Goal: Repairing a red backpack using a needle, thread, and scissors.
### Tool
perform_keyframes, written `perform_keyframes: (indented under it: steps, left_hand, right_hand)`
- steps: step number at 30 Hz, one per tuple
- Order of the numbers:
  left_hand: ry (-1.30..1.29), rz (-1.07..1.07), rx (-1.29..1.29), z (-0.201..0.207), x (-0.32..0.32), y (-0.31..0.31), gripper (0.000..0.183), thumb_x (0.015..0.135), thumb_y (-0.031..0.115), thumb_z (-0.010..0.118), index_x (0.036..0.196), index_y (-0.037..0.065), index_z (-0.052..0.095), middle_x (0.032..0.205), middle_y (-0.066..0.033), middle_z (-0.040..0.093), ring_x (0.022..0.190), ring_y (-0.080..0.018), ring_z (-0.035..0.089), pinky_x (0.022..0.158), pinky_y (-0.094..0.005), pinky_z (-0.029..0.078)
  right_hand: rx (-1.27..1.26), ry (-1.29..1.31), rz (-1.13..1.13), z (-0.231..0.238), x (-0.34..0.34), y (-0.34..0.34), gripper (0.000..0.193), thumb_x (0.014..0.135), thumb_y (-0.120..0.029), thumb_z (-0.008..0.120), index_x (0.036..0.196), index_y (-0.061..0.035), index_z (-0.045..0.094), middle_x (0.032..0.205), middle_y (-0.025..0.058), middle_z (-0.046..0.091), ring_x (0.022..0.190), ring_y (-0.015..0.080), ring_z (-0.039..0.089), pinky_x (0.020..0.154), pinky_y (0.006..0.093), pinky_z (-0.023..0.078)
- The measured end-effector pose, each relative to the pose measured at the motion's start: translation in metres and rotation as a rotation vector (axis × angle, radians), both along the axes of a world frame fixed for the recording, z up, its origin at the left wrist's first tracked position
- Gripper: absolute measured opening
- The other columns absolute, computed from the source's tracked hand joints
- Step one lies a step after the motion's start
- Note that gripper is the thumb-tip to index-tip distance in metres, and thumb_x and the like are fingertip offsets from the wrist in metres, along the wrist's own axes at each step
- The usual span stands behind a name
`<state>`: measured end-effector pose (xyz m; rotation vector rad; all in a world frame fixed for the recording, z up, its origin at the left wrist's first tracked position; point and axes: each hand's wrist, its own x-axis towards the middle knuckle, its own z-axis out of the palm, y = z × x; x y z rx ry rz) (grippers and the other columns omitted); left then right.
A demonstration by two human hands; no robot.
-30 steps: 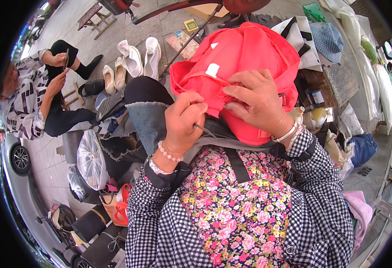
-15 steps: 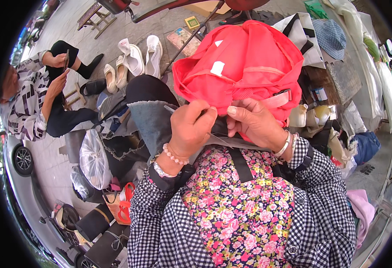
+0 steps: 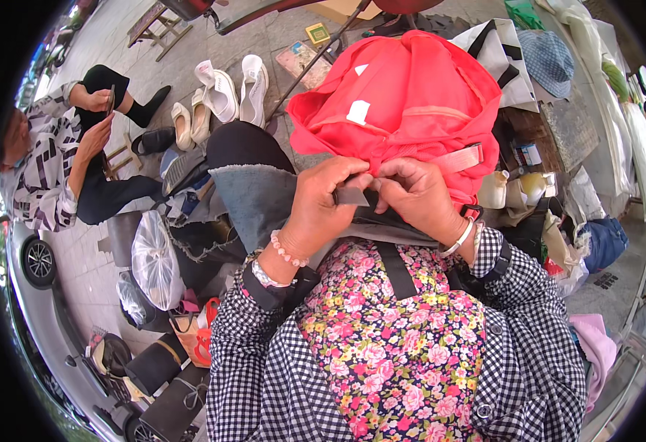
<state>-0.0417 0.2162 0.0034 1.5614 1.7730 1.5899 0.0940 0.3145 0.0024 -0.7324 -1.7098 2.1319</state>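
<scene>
Bag [image 3: 418, 81] in bright coral red on the lap, both hands at its near edge

So the bag is sitting right in front of the person, bunched up over the dark cloth on their lap, with a white label [image 3: 358, 112] facing up and a pale pink strap [image 3: 459, 159] over on the right.

Left hand [image 3: 330, 197] is curled closed around a flat grey blade-like piece [image 3: 351, 197], which pokes out below the fingers. Pink beaded bracelet [image 3: 288, 249] on that wrist. Right hand [image 3: 417, 195] has thumb and index pinched together, the other fingers loosely bent, and a white bangle [image 3: 459, 237] on the wrist. Fingertips of both hands pretty much meet just below the bag's edge. Can't tell if there's a thread or a bit of fabric between them, way too small to see.

Around them: frayed denim [image 3: 253, 199] by the left knee, white shoes [image 3: 253, 92] and cream flats [image 3: 182, 127] on the paving, a clear plastic bag [image 3: 155, 261] off to the left, a blue hat [image 3: 546, 62] up on the right. Another person [image 3: 46, 166] sits at the far left holding something thin and dark, and a silver car [image 3: 57, 317] is parked behind.
</scene>
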Motion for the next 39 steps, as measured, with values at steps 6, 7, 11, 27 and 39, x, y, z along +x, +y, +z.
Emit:
perform_keyframes:
  steps: [6, 7, 11, 27, 39]
  left_hand:
    - [-0.453, 0.003, -0.354, 0.007, -0.011, -0.007, 0.010, 0.085, 0.010, 0.059, 0.088, 0.000, 0.062, 0.062, 0.0030, 0.054, 0.048, -0.0025, 0.044, 0.045, -0.0185, 0.035]
    - [-0.519, 0.004, -0.348, 0.012, -0.011, -0.006, 0.013, 0.086, 0.012, 0.057, 0.087, 0.001, 0.061, 0.059, 0.0026, 0.052, 0.047, -0.0029, 0.044, 0.044, -0.0178, 0.034]
    - [-0.628, -0.016, -0.336, 0.017, -0.015, -0.005, 0.014, 0.087, 0.013, 0.057, 0.088, 0.000, 0.060, 0.056, 0.0027, 0.051, 0.047, -0.0033, 0.044, 0.044, -0.0180, 0.033]
    - [-0.410, -0.025, -0.277, 0.016, -0.002, -0.013, 0.005, 0.084, 0.002, 0.056, 0.086, 0.000, 0.060, 0.065, 0.0030, 0.052, 0.051, -0.0012, 0.042, 0.045, -0.0186, 0.032]
    - [-0.729, 0.070, -0.476, 0.057, -0.025, -0.006, 0.015, 0.084, 0.011, 0.056, 0.080, -0.003, 0.058, 0.065, -0.0083, 0.060, 0.038, -0.0054, 0.043, 0.036, -0.0189, 0.032]
  right_hand:
    - [-0.165, -0.007, -0.005, 0.007, 0.001, 0.002, 0.008, 0.083, -0.005, 0.055, 0.088, 0.0014, 0.055, 0.078, 0.0025, 0.058, 0.059, 0.0078, 0.057, 0.054, 0.0216, 0.050]
    - [-0.166, -0.007, -0.002, 0.007, 0.001, 0.003, 0.008, 0.083, -0.005, 0.055, 0.088, 0.0014, 0.055, 0.078, 0.0025, 0.058, 0.059, 0.0078, 0.057, 0.054, 0.0216, 0.050]
    - [-0.241, 0.024, -0.030, 0.009, 0.000, 0.005, 0.008, 0.083, -0.005, 0.055, 0.089, 0.0004, 0.054, 0.079, 0.0032, 0.056, 0.059, 0.0088, 0.057, 0.054, 0.0232, 0.050]
    - [-0.370, -0.055, -0.121, 0.006, -0.010, -0.001, 0.029, 0.084, -0.025, 0.063, 0.090, 0.0032, 0.056, 0.070, 0.0041, 0.057, 0.054, 0.0097, 0.055, 0.048, 0.0240, 0.050]
    - [-0.425, 0.029, 0.058, 0.032, -0.023, 0.010, 0.020, 0.084, -0.016, 0.061, 0.086, 0.0021, 0.052, 0.074, 0.0077, 0.059, 0.053, 0.0130, 0.058, 0.050, 0.0244, 0.051]
